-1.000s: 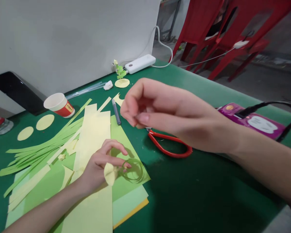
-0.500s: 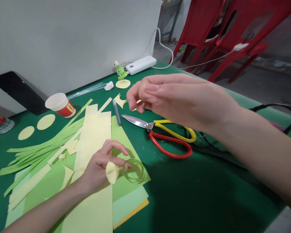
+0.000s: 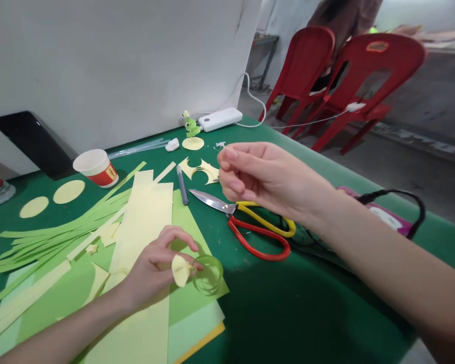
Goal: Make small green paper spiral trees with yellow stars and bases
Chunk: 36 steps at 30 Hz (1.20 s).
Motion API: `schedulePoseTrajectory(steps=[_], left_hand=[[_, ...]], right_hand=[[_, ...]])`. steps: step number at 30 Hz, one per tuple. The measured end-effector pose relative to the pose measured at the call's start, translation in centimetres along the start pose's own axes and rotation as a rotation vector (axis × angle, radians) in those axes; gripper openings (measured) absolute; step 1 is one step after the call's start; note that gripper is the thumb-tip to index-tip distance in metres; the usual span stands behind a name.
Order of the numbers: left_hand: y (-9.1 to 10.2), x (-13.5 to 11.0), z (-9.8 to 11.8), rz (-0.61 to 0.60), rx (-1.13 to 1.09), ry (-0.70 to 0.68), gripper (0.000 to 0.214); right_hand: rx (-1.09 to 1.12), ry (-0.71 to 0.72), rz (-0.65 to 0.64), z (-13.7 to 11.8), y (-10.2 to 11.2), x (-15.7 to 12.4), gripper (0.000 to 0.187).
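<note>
My left hand (image 3: 155, 268) rests on the yellow and green paper sheets (image 3: 144, 222) and pinches a small folded yellow paper piece (image 3: 181, 270), next to a clear tape roll (image 3: 208, 274). My right hand (image 3: 263, 174) hovers above the green table (image 3: 288, 308), fingers curled together over the scissors (image 3: 250, 222) with one red and one yellow handle. I cannot make out anything between those fingers. A cut yellow scrap (image 3: 200, 169) lies just left of the right hand, beside a grey pen (image 3: 182, 184).
Green paper strips (image 3: 56, 232) and two yellow discs (image 3: 51, 198) lie at left near a paper cup (image 3: 96, 168). A small paper plant model (image 3: 191, 132) and white power bank (image 3: 220, 119) stand at the back. A purple device (image 3: 387, 215) with black cable sits right; red chairs (image 3: 349, 76) beyond.
My right hand has drawn back toward the right and lowered, uncovering the scissors and yellow scrap. The view has tilted up a little. The left hand keeps its hold on the folded piece.
</note>
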<state>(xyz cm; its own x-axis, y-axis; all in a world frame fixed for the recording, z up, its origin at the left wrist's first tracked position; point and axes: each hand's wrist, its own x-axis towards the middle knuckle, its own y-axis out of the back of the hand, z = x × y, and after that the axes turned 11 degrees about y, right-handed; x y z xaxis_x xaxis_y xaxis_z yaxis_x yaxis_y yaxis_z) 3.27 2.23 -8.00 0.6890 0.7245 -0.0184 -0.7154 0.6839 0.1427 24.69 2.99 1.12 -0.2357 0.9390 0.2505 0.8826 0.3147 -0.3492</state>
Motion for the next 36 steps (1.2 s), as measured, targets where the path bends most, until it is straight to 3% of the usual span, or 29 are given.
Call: schedulePoseTrajectory(steps=[3,9,20,30,36], left_hand=[[0.1,0.0,0.2,-0.025,0.009,0.073,0.016],[0.1,0.0,0.6,-0.018,0.012,0.081,0.007],[0.2,0.1,0.7,-0.028,0.053,0.054,0.008],[0.3,0.1,0.6,-0.035,0.063,0.054,0.009],[0.2,-0.1,0.5,-0.028,0.049,0.048,0.008]], right_hand=[[-0.027,-0.023,0.052,0.5,0.0,-0.1,0.032],[-0.067,-0.071,0.121,0.9,-0.5,-0.2,0.029],[-0.105,-0.186,0.088,1.2,-0.2,0.1,0.007],[-0.056,-0.205,0.051,1.1,-0.5,0.0,0.018],[-0.165,-0.198,0.051,1.3,-0.2,-0.1,0.02]])
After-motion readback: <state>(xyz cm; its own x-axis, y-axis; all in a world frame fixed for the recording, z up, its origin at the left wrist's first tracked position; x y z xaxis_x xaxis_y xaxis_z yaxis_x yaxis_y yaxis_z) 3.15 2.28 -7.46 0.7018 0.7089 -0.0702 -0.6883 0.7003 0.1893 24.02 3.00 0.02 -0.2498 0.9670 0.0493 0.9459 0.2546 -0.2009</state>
